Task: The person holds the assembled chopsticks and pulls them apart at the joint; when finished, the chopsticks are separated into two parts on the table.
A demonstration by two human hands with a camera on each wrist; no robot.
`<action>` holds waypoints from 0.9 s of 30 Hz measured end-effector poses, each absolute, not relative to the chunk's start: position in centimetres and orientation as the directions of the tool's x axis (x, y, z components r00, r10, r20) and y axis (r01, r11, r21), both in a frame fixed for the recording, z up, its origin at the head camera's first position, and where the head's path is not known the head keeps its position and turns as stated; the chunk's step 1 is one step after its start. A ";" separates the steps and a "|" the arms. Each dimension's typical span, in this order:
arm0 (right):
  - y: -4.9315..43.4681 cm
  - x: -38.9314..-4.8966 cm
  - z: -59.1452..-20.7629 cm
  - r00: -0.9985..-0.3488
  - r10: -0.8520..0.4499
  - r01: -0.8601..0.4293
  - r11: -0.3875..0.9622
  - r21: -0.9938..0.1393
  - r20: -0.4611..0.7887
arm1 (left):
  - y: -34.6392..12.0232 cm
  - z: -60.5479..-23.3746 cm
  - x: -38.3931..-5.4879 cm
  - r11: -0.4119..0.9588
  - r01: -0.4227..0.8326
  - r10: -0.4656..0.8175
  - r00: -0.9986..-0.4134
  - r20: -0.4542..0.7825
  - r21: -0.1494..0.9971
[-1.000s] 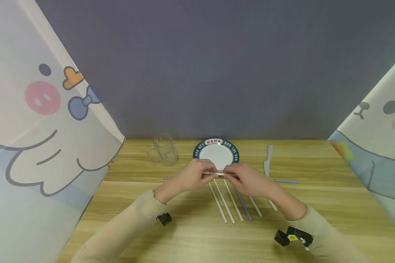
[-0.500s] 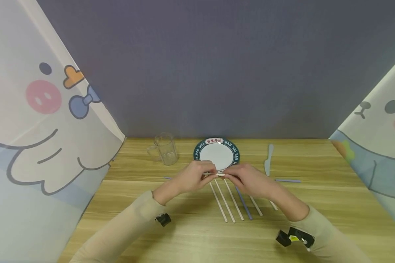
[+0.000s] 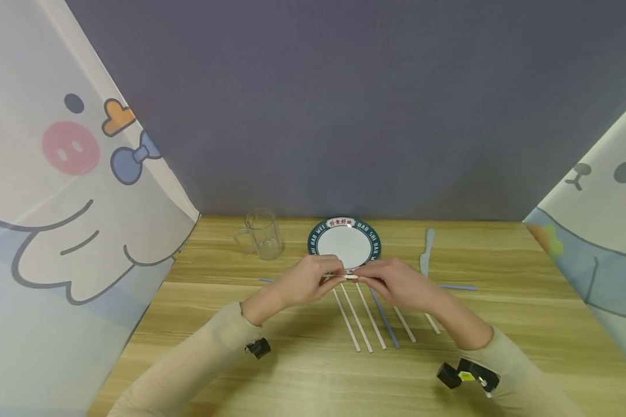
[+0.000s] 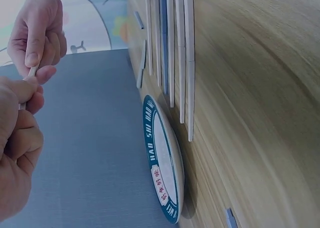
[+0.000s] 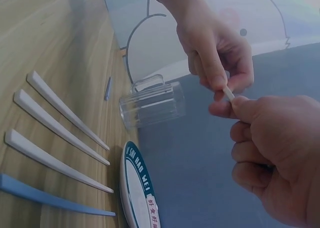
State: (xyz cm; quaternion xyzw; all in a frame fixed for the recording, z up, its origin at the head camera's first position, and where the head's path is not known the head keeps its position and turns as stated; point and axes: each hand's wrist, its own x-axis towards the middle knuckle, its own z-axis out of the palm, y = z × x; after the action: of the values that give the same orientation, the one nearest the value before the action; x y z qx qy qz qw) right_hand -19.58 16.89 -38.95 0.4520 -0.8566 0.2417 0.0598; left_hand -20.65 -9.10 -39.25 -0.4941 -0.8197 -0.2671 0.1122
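Note:
Both hands meet above the near rim of a round plate (image 3: 374,234) with a dark green border. A slim white stick (image 3: 350,277) spans the small gap between their fingertips. My left hand (image 3: 310,281) pinches one end between thumb and fingers, and my right hand (image 3: 396,285) pinches the other. The right wrist view shows the short bare piece of the stick (image 5: 228,94); the fingers hide the rest. Below the hands, several white chopsticks (image 3: 355,317) and a blue chopstick (image 3: 385,318) lie side by side on the wooden table.
A clear glass mug (image 3: 268,238) stands left of the plate. To the right lie a pale knife (image 3: 426,252) and a short blue stick (image 3: 458,287). Another blue piece (image 3: 266,280) shows beside the left forearm. A grey wall (image 3: 344,116) rises behind the table.
Both hands stay almost in place, still pinching the white stick. The stick has turned slightly between the fingertips. The head view has shifted a little.

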 end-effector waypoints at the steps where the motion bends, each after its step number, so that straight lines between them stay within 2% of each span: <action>1: 17.0 -19.6 -38.9 -0.583 -0.747 -0.803 0.470 -0.368 0.319 | -9.1 -39.2 -20.6 0.368 0.871 0.751 -0.484 0.449 0.324; 10: 17.3 -19.4 -38.5 -0.611 -0.716 -0.788 0.504 -0.354 0.337 | -8.6 -38.9 -20.6 0.363 0.880 0.732 -0.473 0.491 0.306; 18: 17.6 -19.9 -38.7 -0.528 -0.754 -0.845 0.421 -0.330 0.391 | -8.7 -38.9 -20.4 0.358 0.882 0.733 -0.469 0.493 0.307; 27: 17.5 -19.8 -38.7 -0.518 -0.750 -0.854 0.421 -0.307 0.411 | -8.8 -38.9 -20.4 0.362 0.875 0.726 -0.482 0.491 0.322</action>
State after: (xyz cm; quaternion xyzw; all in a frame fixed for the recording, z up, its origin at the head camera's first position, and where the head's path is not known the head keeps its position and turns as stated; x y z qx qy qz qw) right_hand -19.80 17.46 -38.67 0.4794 -0.8363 0.2441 0.1060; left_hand -20.40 -8.77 -38.88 -0.4914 -0.8145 -0.2783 0.1334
